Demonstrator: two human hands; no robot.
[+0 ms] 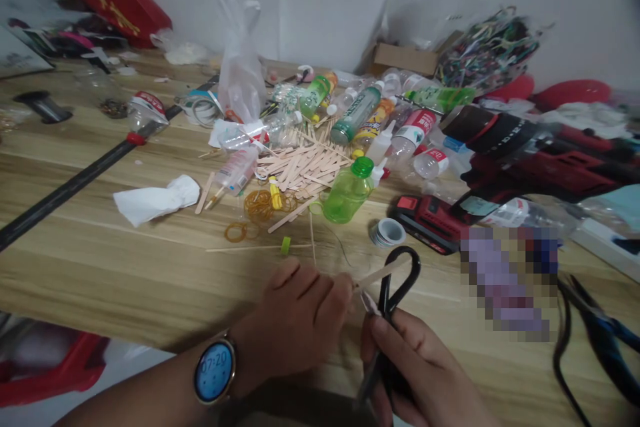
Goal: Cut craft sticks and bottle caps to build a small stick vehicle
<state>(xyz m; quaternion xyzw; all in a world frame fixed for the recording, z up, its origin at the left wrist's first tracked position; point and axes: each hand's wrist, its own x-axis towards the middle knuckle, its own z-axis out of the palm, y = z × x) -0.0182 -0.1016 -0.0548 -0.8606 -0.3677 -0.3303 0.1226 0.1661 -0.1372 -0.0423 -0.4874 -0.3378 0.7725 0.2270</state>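
Observation:
My left hand [305,313], a watch on its wrist, is closed around one end of a flat wooden craft stick [383,275]. The stick sticks out to the right, passing by the black handle loop of a pair of scissors [413,273]. My right hand [415,360] grips these scissors with the loop pointing away from me. A pointed metal tip shows between thumb and loop, close to the stick; whether they touch I cannot tell. Beyond my hands lie a small green cap [285,245], a thin stick [250,250] and a green bottle [347,193].
A pile of craft sticks [305,163] lies mid-table among several plastic bottles. Rubber bands [260,205] and a solder spool [389,232] are nearer. A red cordless drill [530,167] stands at right, pliers [600,327] below it. A black bar [75,183] crosses the left side.

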